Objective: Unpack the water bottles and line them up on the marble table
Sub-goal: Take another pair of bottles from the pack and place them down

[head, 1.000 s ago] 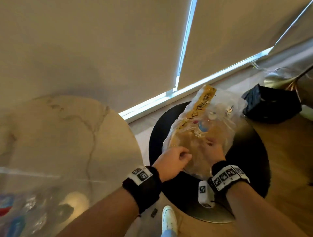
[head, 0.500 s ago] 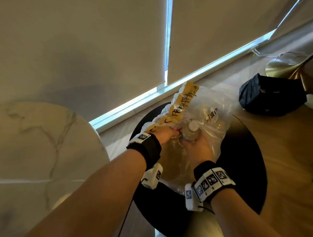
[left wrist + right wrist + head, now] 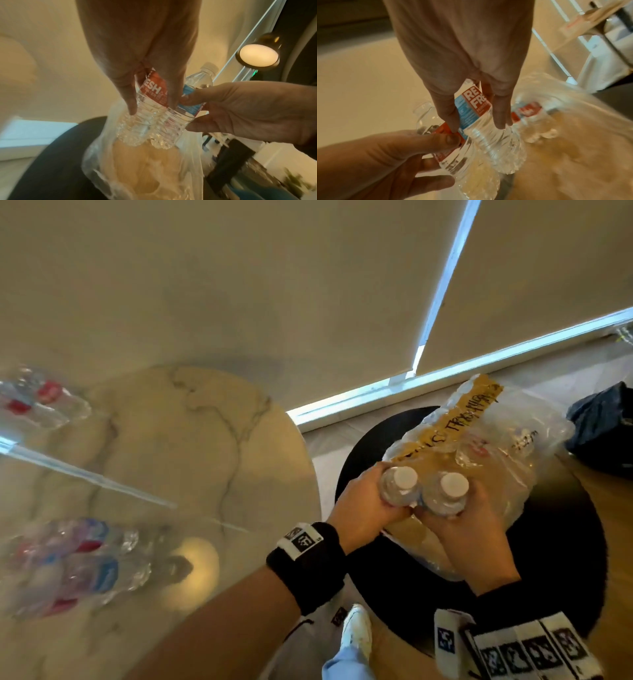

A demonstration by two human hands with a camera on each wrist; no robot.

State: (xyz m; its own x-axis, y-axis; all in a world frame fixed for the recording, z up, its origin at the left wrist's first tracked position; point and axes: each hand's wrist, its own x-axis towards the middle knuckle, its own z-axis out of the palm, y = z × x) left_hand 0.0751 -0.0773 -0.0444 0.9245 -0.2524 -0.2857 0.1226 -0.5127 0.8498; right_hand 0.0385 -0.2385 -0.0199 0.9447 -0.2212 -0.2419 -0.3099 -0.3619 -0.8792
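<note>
Two clear water bottles with white caps are held side by side just above the torn plastic wrap (image 3: 486, 440). My left hand (image 3: 359, 508) grips the left bottle (image 3: 399, 489) around its red label (image 3: 150, 93). My right hand (image 3: 472, 529) grips the right bottle (image 3: 450, 496) around its body (image 3: 476, 108). The bottles touch each other, and their bases hang over the wrap's opening (image 3: 145, 155). Another bottle (image 3: 529, 112) lies inside the wrap. The marble table (image 3: 191, 440) stands to the left, with several blurred bottles (image 3: 85, 563) on its near left part.
The wrap sits on a round black side table (image 3: 561, 559). A black bag (image 3: 603, 433) lies on the wooden floor at the far right. Blinds and a window sill (image 3: 376, 395) run behind both tables. My shoe (image 3: 358, 631) shows between the tables.
Both hands have come up out of the wrap, each now holding a bottle. The head view has swung left, bringing the marble table and its bottles into sight.
</note>
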